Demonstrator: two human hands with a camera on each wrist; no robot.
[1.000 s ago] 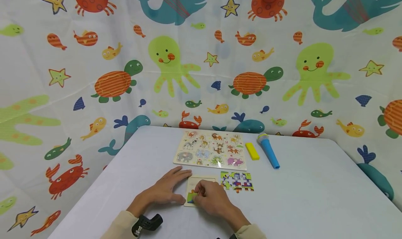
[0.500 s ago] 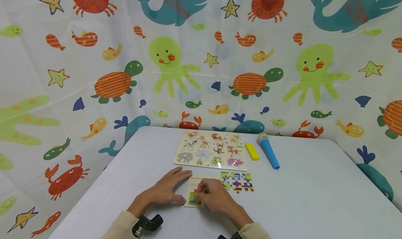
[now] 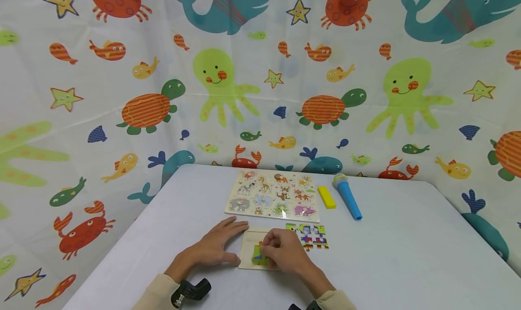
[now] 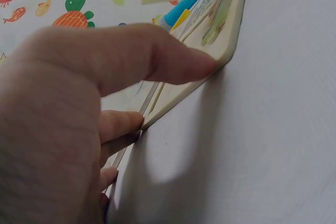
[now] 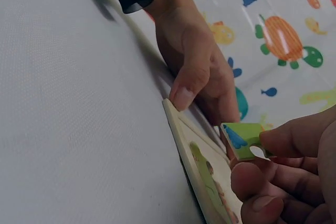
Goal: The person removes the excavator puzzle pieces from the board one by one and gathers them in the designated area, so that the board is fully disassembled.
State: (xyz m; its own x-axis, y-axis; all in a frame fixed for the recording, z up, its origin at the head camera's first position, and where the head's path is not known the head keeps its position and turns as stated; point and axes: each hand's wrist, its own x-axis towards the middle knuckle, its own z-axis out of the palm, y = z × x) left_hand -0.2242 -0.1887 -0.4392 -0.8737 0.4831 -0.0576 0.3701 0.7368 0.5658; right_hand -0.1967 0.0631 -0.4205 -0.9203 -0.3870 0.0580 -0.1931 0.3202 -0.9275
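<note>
A small wooden puzzle tray (image 3: 248, 242) lies on the table. My left hand (image 3: 213, 245) rests along its left side with fingers spread; the left wrist view has the thumb (image 4: 184, 66) touching the tray's corner. My right hand (image 3: 290, 253) pinches a green jigsaw piece (image 5: 242, 136) with a blue patch between thumb and forefinger, held above the tray in both wrist views. Another green piece (image 5: 202, 167) lies inside the tray near its front edge, partly hidden from the head view by the right hand.
Several loose jigsaw pieces (image 3: 315, 237) lie right of the tray. Behind stands a large animal peg puzzle board (image 3: 272, 194), with a yellow block (image 3: 327, 197) and a blue toy microphone (image 3: 348, 197) to its right. A sea-animal curtain (image 3: 252, 102) hangs behind the table.
My right hand has moved to the right with the green jigsaw piece, from the tray's left part toward its middle. The left hand has stayed in place.
</note>
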